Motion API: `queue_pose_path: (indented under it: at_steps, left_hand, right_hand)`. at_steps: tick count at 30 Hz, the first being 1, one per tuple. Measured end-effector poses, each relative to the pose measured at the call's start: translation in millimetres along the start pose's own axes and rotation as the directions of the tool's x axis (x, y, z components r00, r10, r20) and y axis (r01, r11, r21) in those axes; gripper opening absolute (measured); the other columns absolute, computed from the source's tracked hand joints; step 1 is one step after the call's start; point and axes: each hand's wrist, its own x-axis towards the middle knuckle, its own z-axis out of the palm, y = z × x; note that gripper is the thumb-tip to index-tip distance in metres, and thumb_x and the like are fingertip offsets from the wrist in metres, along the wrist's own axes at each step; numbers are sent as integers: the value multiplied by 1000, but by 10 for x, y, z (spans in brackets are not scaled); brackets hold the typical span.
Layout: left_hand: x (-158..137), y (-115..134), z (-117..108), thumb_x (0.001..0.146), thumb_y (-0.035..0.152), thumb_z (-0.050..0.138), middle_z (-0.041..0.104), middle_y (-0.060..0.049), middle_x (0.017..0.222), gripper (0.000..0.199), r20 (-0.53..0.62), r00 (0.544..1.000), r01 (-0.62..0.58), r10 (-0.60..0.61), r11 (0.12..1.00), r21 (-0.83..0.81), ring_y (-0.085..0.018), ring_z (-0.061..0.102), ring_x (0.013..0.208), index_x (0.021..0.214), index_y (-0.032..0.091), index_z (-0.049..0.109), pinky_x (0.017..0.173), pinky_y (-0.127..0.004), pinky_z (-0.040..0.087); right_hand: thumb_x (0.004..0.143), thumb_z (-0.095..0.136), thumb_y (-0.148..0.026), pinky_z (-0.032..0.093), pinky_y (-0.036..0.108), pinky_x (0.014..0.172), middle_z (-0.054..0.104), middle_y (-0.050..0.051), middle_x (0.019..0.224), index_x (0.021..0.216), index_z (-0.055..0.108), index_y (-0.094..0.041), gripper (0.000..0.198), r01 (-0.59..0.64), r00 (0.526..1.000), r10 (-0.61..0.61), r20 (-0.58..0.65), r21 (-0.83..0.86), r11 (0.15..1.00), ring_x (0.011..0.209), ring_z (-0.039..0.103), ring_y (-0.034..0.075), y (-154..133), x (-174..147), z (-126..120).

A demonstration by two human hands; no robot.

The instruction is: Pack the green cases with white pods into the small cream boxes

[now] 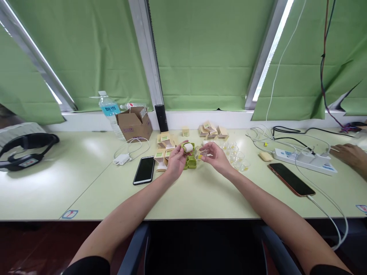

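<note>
My left hand (177,160) is closed around a small green holder with a white rounded piece (187,148) in it. Facing it, my right hand (215,157) pinches a small clear plastic cup (200,152) with a yellow spot on it. A narrow gap separates the two pieces. Below them on the table lie several square green holders (192,164), partly hidden by my hands. More clear cups (235,156) are grouped to the right of my right hand. Small cream-coloured boxes (161,157) stand beside my left hand.
Further cream boxes (210,130) sit at the back. On the left are a black phone (143,170), a white charger (122,159), a cardboard box (134,124) and a headset (28,152). Rightward lie another phone (291,179), a power strip (305,162) and another person's hand (351,154).
</note>
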Motion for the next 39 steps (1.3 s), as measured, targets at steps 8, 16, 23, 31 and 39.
queue_pose_path:
  at_steps: [8, 16, 23, 31, 39]
  left_hand:
    - [-8, -29, -22, 83, 37, 78, 69, -13, 122, 44, 11, 1000, -22, 22, 999, 30, -25, 66, 108, 121, 17, 71, 88, -36, 53]
    - [-44, -32, -14, 82, 40, 81, 69, -9, 115, 43, 53, 998, -35, 30, 995, 96, -24, 64, 109, 120, 20, 73, 87, -35, 54]
    - [-79, -28, -10, 83, 44, 82, 69, -5, 98, 55, 103, 994, -49, 28, 977, 209, -17, 65, 92, 131, 22, 69, 82, -28, 52]
    - [-104, -57, -23, 89, 50, 75, 64, -12, 140, 58, 275, 955, -226, 115, 882, 414, -26, 62, 127, 139, 24, 64, 103, -35, 53]
    - [-120, -80, -32, 96, 43, 68, 61, -12, 143, 49, 385, 906, -367, 178, 782, 503, -28, 56, 135, 141, 25, 62, 113, -40, 45]
  right_hand:
    - [72, 90, -41, 64, 40, 78, 71, 5, 111, 116, 58, -28, 56, -130, 991, 113, 65, 388, 913, 100, 68, 22, 326, -116, -25]
    - [75, 89, -42, 58, 30, 59, 73, 3, 105, 116, 64, -30, 50, -221, 975, 184, 122, 552, 804, 88, 68, 20, 307, -137, 50]
    - [75, 89, -47, 53, 29, 61, 75, 4, 101, 117, 62, -29, 53, -229, 973, 190, 127, 537, 812, 85, 67, 19, 231, -160, 65]
    - [72, 90, -49, 51, 28, 58, 70, 0, 84, 111, 63, -28, 51, -212, 976, 205, 76, 564, 798, 76, 63, 17, 143, -184, 137]
    - [72, 90, -49, 51, 28, 58, 71, 1, 88, 111, 63, -27, 52, -212, 976, 205, 77, 569, 795, 74, 62, 16, 148, -190, 133]
